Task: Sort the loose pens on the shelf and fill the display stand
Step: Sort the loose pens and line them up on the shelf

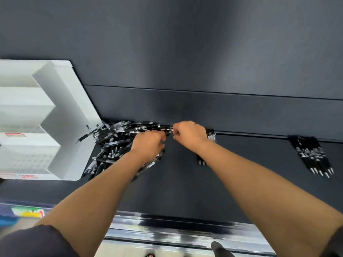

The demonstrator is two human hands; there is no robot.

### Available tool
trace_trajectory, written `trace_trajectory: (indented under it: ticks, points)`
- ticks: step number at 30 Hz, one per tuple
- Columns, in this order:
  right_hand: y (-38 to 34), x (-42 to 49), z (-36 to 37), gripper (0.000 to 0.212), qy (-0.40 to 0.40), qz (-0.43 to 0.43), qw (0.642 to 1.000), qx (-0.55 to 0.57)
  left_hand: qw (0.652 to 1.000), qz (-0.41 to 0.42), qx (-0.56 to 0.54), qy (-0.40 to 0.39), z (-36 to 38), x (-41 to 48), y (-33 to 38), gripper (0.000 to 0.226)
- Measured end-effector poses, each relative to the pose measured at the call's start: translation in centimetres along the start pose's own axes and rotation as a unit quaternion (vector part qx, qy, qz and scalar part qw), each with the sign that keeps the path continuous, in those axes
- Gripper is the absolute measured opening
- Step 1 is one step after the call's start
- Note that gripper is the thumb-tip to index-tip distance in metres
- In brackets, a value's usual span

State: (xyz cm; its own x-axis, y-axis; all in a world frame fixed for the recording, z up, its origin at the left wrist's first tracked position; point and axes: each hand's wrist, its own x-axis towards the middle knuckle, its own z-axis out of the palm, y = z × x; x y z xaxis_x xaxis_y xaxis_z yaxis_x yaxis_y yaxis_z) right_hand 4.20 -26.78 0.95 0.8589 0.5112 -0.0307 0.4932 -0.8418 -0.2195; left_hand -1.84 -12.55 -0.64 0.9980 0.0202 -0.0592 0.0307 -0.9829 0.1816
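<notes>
My left hand (148,143) rests curled on the pile (118,143); whether it grips, I can't tell. My right hand (187,135) pinches a pen (163,129) at the back. I'd draw it lengthwise, then lay it beside the sorted pens (311,154). The stand (61,115) sits left.

Display stand (61,127) at left on the shelf (185,182) — pen heap (118,143) just right of it, small pen group (207,145) mid-shelf, neat pen row (311,154) far right.
</notes>
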Motion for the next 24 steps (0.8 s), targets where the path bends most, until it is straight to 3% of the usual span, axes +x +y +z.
trace_trajectory:
  ticks: [8, 18, 24]
  points:
    - [-4.1, 0.8, 0.7, 0.012, -0.025, -0.011, 1.0, -0.007, 0.999, -0.025, 0.023, 0.008, -0.4, -1.8, -4.9, 0.021]
    - [-5.2, 2.1, 1.9, 0.016, -0.033, 0.054, 0.998, -0.013, 0.999, 0.014, 0.036, -0.012, 0.5, -0.8, -7.2, 0.016]
    - [-5.9, 2.8, 3.2, 0.022, -0.09, 0.101, 0.99, 0.023, 0.995, 0.039, 0.079, -0.042, 1.7, 0.1, -8.0, 0.016]
